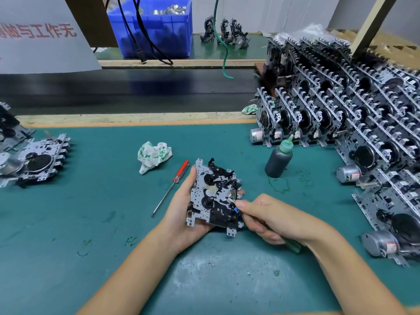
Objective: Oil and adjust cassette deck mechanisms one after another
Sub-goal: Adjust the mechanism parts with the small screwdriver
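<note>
Dozens of cassette mechanisms stand stacked in rows well off to the far side of your right hand, so the one you hold is a single unit of a long run. Under both hands lies the green bench.

Your left hand cradles the mechanism from below and along its outer edge, thumb curled up over the metal frame, lifted off the bench. It looks like a stiff stamped plate carrying small plastic gears and levers (rigid as a whole, delicate in its parts), and probably light. Keep that grip on the bare frame edges and corner tabs, never on the black gears or springs, which I judge would bend or smear oil.

Your right grip is clenched round a green-handled tool, its working end at the mechanism's near edge by a small blue part.

Beyond your right hand stands the oil bottle. Past your left thumb lie a red-handled screwdriver and a crumpled rag.
</note>
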A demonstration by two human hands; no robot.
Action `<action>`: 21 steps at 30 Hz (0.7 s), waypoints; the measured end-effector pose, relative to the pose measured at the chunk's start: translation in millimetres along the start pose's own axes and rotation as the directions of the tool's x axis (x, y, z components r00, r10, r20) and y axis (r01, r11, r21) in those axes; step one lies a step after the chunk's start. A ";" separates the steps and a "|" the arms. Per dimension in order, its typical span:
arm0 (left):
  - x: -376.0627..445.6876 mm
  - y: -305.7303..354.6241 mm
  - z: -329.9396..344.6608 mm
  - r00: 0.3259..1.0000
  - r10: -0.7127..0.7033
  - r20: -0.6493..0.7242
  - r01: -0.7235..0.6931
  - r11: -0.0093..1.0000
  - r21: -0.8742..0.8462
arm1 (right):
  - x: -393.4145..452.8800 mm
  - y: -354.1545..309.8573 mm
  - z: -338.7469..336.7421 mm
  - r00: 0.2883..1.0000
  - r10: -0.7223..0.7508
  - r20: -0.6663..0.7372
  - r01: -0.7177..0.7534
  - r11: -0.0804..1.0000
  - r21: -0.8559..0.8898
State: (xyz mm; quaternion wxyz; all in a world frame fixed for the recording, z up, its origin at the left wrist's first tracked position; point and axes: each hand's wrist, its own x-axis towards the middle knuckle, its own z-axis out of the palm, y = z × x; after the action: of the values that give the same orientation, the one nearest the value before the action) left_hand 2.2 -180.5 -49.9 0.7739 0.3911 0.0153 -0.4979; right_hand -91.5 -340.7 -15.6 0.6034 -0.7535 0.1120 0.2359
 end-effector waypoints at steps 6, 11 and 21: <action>0.9 -0.9 -1.4 1.000 0.014 0.015 -0.014 1.000 0.012 | 0.5 -3.5 -0.9 1.000 0.010 -0.028 -0.013 0.996 -0.083; 1.1 -1.3 -0.3 0.999 0.029 0.020 -0.030 0.999 0.024 | 2.0 -3.4 -0.1 0.999 0.017 -0.051 -0.024 0.990 -0.139; -0.6 0.0 -0.9 1.000 -0.013 0.025 0.012 1.000 0.007 | 2.3 -2.7 1.4 0.998 0.009 -0.066 -0.017 0.993 -0.120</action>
State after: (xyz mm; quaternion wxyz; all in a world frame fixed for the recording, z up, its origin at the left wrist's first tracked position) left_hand 2.2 -179.6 -50.3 0.7696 0.3871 0.0063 -0.5077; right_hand -88.6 -338.4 -14.7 0.5514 -0.7950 0.1221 0.2214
